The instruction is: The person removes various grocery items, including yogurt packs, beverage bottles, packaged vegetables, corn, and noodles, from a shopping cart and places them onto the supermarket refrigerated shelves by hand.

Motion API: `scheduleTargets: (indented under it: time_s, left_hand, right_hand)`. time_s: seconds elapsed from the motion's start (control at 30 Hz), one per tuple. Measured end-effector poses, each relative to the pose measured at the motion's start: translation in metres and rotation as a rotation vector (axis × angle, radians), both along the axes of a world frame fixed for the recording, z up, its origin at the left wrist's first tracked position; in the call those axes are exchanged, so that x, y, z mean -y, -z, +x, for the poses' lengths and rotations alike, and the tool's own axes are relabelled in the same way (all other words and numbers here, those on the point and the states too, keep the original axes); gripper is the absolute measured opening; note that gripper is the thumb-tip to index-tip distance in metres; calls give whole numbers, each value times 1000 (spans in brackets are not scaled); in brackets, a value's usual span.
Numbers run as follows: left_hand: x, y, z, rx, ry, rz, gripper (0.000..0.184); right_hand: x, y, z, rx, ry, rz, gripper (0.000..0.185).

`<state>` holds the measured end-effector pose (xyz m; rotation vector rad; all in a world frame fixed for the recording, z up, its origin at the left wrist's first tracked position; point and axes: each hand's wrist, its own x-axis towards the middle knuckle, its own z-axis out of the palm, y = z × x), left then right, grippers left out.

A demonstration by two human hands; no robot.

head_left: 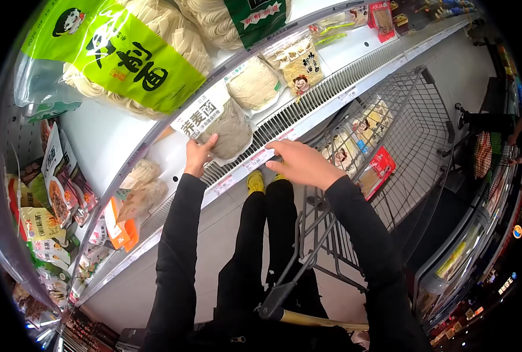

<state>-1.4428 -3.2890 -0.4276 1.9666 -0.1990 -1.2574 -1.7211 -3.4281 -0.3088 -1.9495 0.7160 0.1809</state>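
Observation:
My left hand (198, 155) grips the lower left edge of a bag of greyish-brown noodles (230, 132) with a white label, at the front of the refrigerated shelf. My right hand (301, 163) is at the shelf's front edge beside the price strip (255, 162), fingers curled with the fingertips near a tag; whether it holds anything is hard to make out. Just beyond the brown noodles lies a pack of pale noodles (253, 85), and a smaller yellow noodle pack (302, 73) is further right.
A metal shopping cart (416, 152) stands at my right, with noodle packs (371, 124) and a red package (382, 165) inside. Large green noodle bags (120, 58) lie on the upper shelf, whose curved edge crosses above my hands. Bagged goods fill the left side. A person is at far right.

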Motion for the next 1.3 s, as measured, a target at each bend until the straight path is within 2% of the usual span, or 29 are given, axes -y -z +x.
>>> scheduleTargets:
  time_s: [0.13,0.2,0.3,0.33,0.37,0.43,0.47,0.53,0.57,0.63,0.7,0.8,0.87,0.9,0.97,1.0,1.03,1.1,1.17,1.23,1.3]
  left_hand:
    - [-8,1,-5,43,-7,5,64]
    - [-17,5,-10,43,-41,-5,66]
    - [-32,20,-10,47,-92,-92,62]
    - [-37,29,-10,122,-47,-165,60]
    - [-40,36,-7,203,-7,-245,57]
    - [-40,44,-4,219,-14,-261,59]
    - [-42,48,-3,279,12,-224,65]
    - [-44,57,-4,414,22,-202,81]
    - [-44,58,-8,420,21,-196,81]
    - [-43,49,-14,687,321,-8,80]
    - [-42,46,-9,654,345,44,85]
    - [-38,37,-4,624,302,-66,86]
    - [-34,29,2,667,280,-175,76]
    - [-30,26,4,659,213,-223,75]
    - [-23,19,16,448,48,-276,75]
    - [-23,28,28,520,95,-220,69]
    - [-26,37,33,522,97,-218,69]
    - [-21,30,34,31,-70,-298,64]
    - [-22,27,41,-48,-94,-275,61]
    - [-19,30,53,-137,-12,-280,63]
    - [-16,38,67,-153,33,-304,65]
  right_hand:
    - [22,17,58,-42,-126,-12,45]
    - [27,43,84,1,-55,-29,61]
    - [23,90,103,20,-8,-3,67]
    - [25,103,103,-88,-37,85,79]
    - [23,112,102,-81,-41,82,79]
    - [15,140,96,-127,-59,41,90]
    - [18,146,99,-71,-68,114,95]
    - [21,158,99,-112,-57,143,96]
    - [23,155,102,-154,-40,170,98]
    - [21,157,109,-182,-10,243,103]
    - [10,164,113,-224,53,196,105]
    - [5,170,115,-143,172,304,103]
    - [-1,175,112,-17,289,391,99]
    - [0,171,112,-24,290,392,99]
    - [0,163,114,61,296,379,98]
    - [-2,170,118,111,235,189,102]
    - [2,178,117,113,236,192,102]
    - [16,156,121,128,238,614,108]
    - [17,156,129,164,264,608,108]
    - [31,148,139,-55,169,748,103]
    - [38,165,149,-77,142,713,101]
